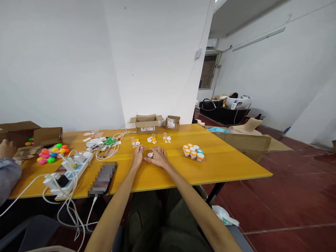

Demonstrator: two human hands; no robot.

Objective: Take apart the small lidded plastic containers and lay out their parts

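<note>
My left hand (pixel 138 156) rests on the table with its fingers curled and thumb against them; what it holds, if anything, is too small to make out. Opposite it, my right hand (pixel 159 157) reaches in from the right, thumb and fingers around a small white round piece (pixel 150 155) low over the tabletop. Just beyond my hands lie three small clusters of white and orange parts with clear cups: a left cluster (pixel 135 142), a middle cluster (pixel 151 139) and a right cluster (pixel 166 139). To the right stand several small clear jars with orange, white and blue lids (pixel 193 151).
Cardboard boxes stand at the back, one open (pixel 149 124), one smaller (pixel 172 123). Left are a phone (pixel 103 178), a power strip (pixel 75 171) with white cables, a green circuit board (pixel 110 140) and colourful balls (pixel 51 154). Another person's hand (pixel 7 148) is at the far left.
</note>
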